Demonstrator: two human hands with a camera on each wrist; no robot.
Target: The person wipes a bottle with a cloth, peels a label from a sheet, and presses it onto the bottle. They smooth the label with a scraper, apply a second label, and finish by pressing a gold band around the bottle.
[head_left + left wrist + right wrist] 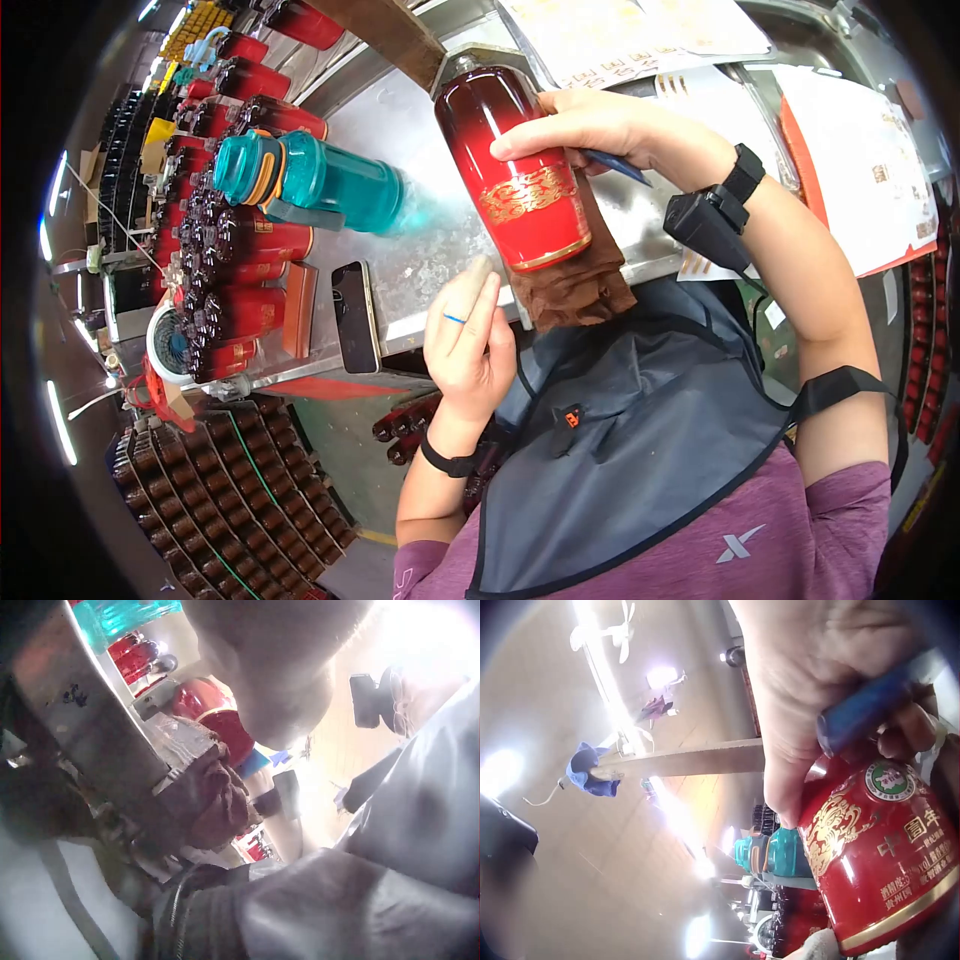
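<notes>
My right hand [625, 125] grips a glossy red bottle [525, 215], dark toward its neck, with a gold pattern and a gold band at the base. Its thumb lies along the bottle's side. A blue pen-like tool [870, 705] is tucked in the same hand; its kind I cannot tell. The bottle lies tilted, its base over a crumpled brown cloth [575, 295] at the bench edge. Close to that base is my left hand [465, 335], holding nothing, fingers fairly straight. Pale covers sit on some of its fingertips, and a blue band circles one finger.
A teal water bottle [345, 185] lies on the metal bench [420, 170], with a phone [355, 315] near the edge. Several red bottles [250, 245] stand in rows at the left. A wooden post [385, 35] reaches the bottle's neck end. Printed sheets [860, 165] lie at the right.
</notes>
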